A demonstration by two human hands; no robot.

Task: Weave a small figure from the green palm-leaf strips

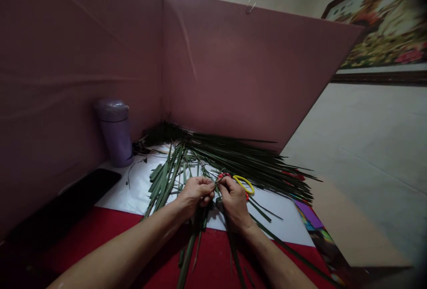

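My left hand (pixel 197 194) and my right hand (pixel 234 200) meet over the near part of a white sheet (pixel 283 218). Each pinches narrow green leaf strips (pixel 216 186), and the fingers nearly touch. Long ends of strips hang below both hands toward me, across the red cloth (pixel 110 235). How the strips cross between my fingertips is too small to make out. Scissors with a yellow and red handle (pixel 245 183) lie just behind my right hand, partly hidden by it. Left of my left hand is a loose bunch of cut green leaf strips (pixel 163 182).
A large pile of long dark green leaves (pixel 240 153) stretches along the back. At the left stand a purple tumbler (pixel 116 140) and, nearer, a black flat object (pixel 73 200). Pink panels (pixel 233 75) enclose the back and left. A framed picture (pixel 390 26) hangs at right.
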